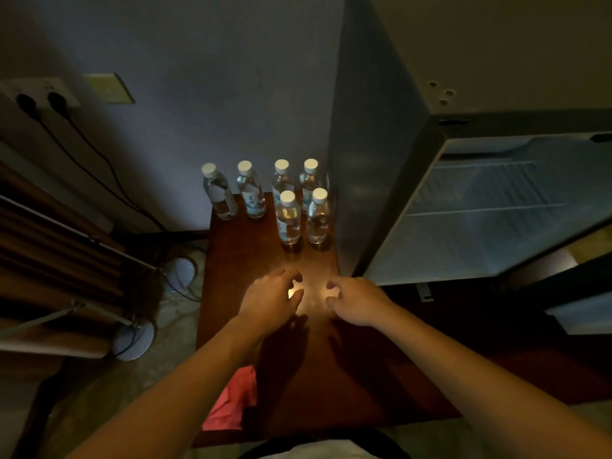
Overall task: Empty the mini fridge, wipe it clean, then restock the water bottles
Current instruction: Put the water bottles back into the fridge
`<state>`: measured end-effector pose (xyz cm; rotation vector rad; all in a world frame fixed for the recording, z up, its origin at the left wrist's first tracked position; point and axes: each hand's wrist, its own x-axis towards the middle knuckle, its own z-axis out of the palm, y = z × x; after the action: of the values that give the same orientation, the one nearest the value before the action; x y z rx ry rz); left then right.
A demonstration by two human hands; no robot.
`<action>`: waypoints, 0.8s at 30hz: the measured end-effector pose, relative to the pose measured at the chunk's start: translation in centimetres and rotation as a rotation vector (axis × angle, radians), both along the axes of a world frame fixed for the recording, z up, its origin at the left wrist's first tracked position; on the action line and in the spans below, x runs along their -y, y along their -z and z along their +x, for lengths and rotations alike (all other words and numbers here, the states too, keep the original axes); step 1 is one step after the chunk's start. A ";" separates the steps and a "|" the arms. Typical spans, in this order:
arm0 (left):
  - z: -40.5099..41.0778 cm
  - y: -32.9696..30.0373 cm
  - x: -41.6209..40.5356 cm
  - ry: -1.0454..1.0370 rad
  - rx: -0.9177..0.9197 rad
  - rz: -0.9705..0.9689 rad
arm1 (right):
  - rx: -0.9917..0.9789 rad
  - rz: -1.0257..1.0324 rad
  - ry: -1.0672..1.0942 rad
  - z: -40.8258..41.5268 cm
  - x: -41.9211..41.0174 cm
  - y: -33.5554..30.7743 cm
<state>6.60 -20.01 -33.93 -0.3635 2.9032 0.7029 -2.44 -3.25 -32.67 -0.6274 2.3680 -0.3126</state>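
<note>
Head view, steeply down, close over table [251, 326].

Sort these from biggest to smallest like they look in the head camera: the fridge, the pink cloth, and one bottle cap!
1. The fridge, by far the biggest.
2. The pink cloth, though it lies nearer the camera, which helps it look big.
3. A bottle cap, the smallest.

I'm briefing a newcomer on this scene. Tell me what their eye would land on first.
Six white-capped water bottles stand clustered at the far end of the dark wooden table, beside the open mini fridge, whose wire shelf looks bare. Nearer, the left hand and right hand hover over a bright glare on the tabletop, holding nothing; a pink cloth lies at the near-left edge.
</note>
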 end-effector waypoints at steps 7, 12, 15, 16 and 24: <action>1.0 -0.7 4.9 -0.091 -0.042 0.035 | -0.057 -0.160 0.039 0.2 7.1 -2.4; 0.7 -1.1 7.8 -0.133 -0.065 0.043 | -0.182 -0.163 0.108 -2.3 11.3 -4.1; 0.2 -1.3 9.0 -0.154 -0.084 0.055 | -0.219 -0.150 0.148 -4.3 13.2 -4.8; 0.0 -1.3 9.3 -0.160 -0.085 0.061 | -0.221 -0.149 0.157 -4.9 13.7 -4.9; -2.0 -0.9 11.5 -0.190 -0.081 0.096 | -0.205 -0.005 0.189 -7.9 16.7 -3.7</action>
<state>4.64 -31.46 -33.06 -0.6199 2.9228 0.9016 -10.37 -19.98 -29.01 -0.4567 2.6315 -0.3518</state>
